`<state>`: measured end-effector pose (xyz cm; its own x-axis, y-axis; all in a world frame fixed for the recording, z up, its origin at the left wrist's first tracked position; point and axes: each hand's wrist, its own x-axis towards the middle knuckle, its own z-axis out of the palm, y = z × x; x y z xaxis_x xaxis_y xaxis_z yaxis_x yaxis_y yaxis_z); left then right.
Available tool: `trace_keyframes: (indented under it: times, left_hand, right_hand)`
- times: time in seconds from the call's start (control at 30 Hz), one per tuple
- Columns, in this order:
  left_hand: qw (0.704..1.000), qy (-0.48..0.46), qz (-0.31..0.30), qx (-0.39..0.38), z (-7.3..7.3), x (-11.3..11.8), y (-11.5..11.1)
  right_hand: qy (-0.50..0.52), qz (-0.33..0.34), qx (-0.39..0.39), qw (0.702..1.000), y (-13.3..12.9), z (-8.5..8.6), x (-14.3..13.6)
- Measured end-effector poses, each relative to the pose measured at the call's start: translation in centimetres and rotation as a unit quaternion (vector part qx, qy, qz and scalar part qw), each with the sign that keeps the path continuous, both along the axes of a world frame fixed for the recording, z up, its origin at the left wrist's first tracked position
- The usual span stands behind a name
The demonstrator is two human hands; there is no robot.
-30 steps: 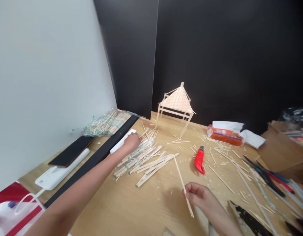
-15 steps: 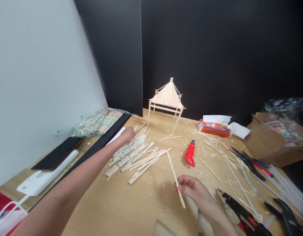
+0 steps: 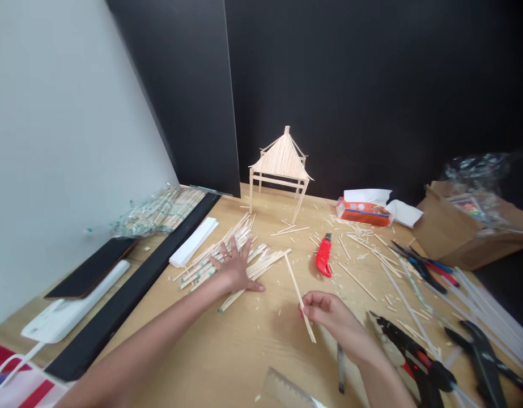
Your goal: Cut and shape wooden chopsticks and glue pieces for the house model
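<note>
My left hand [image 3: 233, 269] lies spread over a pile of wrapped wooden chopsticks [image 3: 205, 265], fingers apart and palm down. Between thumb and fingers, my right hand [image 3: 327, 314] pinches a thin wooden stick [image 3: 296, 286], which slants up and to the left above the table. Behind the pile stands a small model pavilion [image 3: 280, 161] of thin sticks, with a pointed slatted roof on slender legs. A red utility knife [image 3: 323, 256] lies to its right, a short way beyond my right hand.
A glue gun [image 3: 414, 351], pliers [image 3: 473, 351] and clear glue sticks [image 3: 494, 317] lie at right. An orange tissue pack [image 3: 363, 214] and cardboard box [image 3: 448, 226] are behind. A ruler [image 3: 289, 388] is at the front; a power strip [image 3: 69, 311] and bagged chopsticks [image 3: 159, 212] are left.
My left hand has come back from the far end of the pile and opened out over the chopsticks, uncovering a white folded paper. My right hand still pinches the stick. The view has shifted slightly.
</note>
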<state>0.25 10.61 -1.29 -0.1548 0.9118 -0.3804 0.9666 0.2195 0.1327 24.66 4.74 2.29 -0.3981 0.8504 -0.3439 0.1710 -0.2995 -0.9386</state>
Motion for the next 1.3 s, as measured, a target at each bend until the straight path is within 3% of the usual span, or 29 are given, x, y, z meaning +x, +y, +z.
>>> trace_keyframes:
  times: [0.1, 0.33, 0.5, 0.83, 1.3]
  left_hand:
    - [0.999, 0.019, 0.014, 0.034, -0.2, -0.8, 0.9]
    - [0.990, 0.082, 0.060, 0.095, 1.0, -3.3, 2.5]
    - [0.987, 0.109, 0.076, 0.087, 0.8, -4.0, 3.1]
    - [0.992, 0.078, 0.066, 0.073, 0.7, -7.2, 3.6]
    - [0.989, 0.086, 0.108, 0.055, 3.5, -12.4, 3.9]
  right_hand:
    - [0.003, -0.002, 0.004, 1.000, 0.1, -0.1, 0.1]
    - [-0.010, -0.002, 0.008, 1.000, 0.2, -0.3, 0.2]
    - [-0.020, -0.002, 0.015, 1.000, 0.3, -0.5, 0.2]
    - [-0.019, -0.009, 0.012, 1.000, 0.3, -0.3, 0.4]
    - [-0.018, -0.007, 0.008, 1.000, 0.5, -0.5, 0.5]
